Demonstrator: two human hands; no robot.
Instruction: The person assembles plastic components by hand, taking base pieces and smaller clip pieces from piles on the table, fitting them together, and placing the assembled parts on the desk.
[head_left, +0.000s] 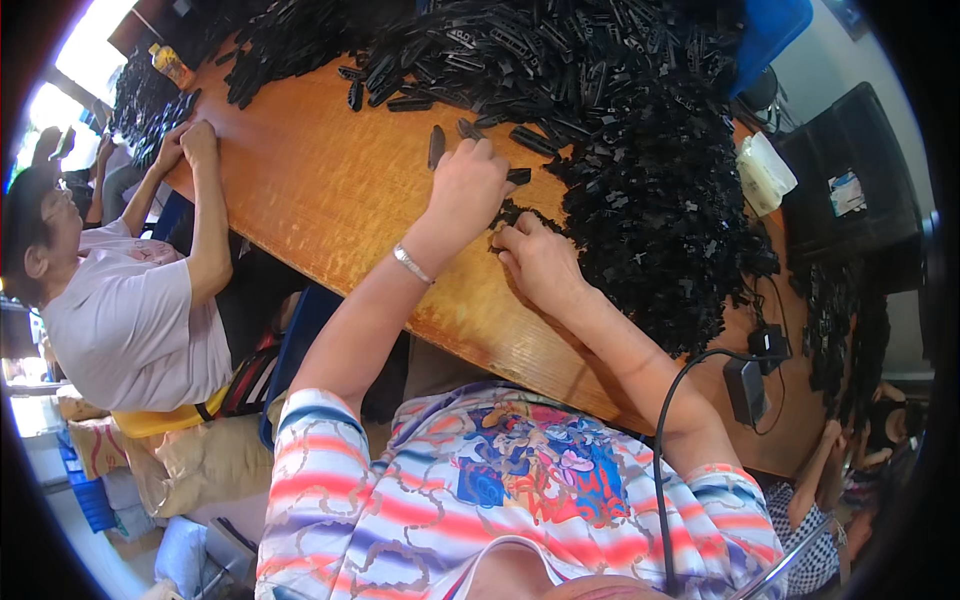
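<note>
Striped cloth of the person's shirt (325, 470) fills the foreground, close against the desk (320, 180), apparently so that both arms can lean in over its edge. The left grip (465, 188) is curled palm-down, with a short black piece (518, 176) showing just beside its fingers; whether it is pinched or merely lying there, I cannot tell. Close by, the right grip (543, 262) bends its thumb and fingers in at some small dark bits (513, 213), and what it may hold is hidden. Keeping the two so near each other probably lets them share one small working spot.

Just beyond the left knuckles lie two loose pieces (436, 148), perhaps set apart for easy picking. Farther out, long black pieces (520, 60) heap along the far side, and smaller black parts (650, 230) bank up on the right, seemingly sorted by kind and left within reach. A dark cable (660, 450) arches across to a black adapter (743, 392) near the right edge. At far left, a co-worker (140, 310) rests both arms at the desk.
</note>
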